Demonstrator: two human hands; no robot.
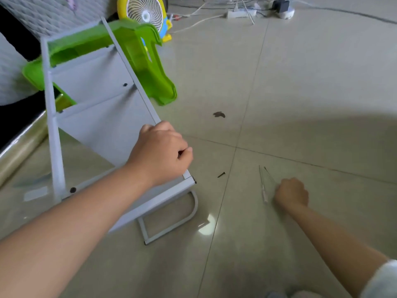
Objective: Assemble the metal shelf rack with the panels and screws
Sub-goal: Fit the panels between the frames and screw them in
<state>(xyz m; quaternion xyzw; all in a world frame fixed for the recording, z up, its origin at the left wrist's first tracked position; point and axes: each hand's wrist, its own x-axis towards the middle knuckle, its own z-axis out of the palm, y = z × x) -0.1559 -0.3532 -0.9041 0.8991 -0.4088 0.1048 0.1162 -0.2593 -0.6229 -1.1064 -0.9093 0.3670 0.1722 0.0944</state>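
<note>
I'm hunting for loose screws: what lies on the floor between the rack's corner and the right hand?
Head view: one dark screw, then a thin screwdriver beside the right hand.

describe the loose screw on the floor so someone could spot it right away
Start at the grey metal rack lying on the tiled floor, and find the corner just below the left hand. Just right of that corner lies the screw, by a tile seam. It is short and dark, unlike the long, thin screwdrivers beside the right hand.

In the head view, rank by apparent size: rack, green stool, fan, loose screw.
1. rack
2. green stool
3. fan, partly hidden and farther off, so unsure
4. loose screw
</note>
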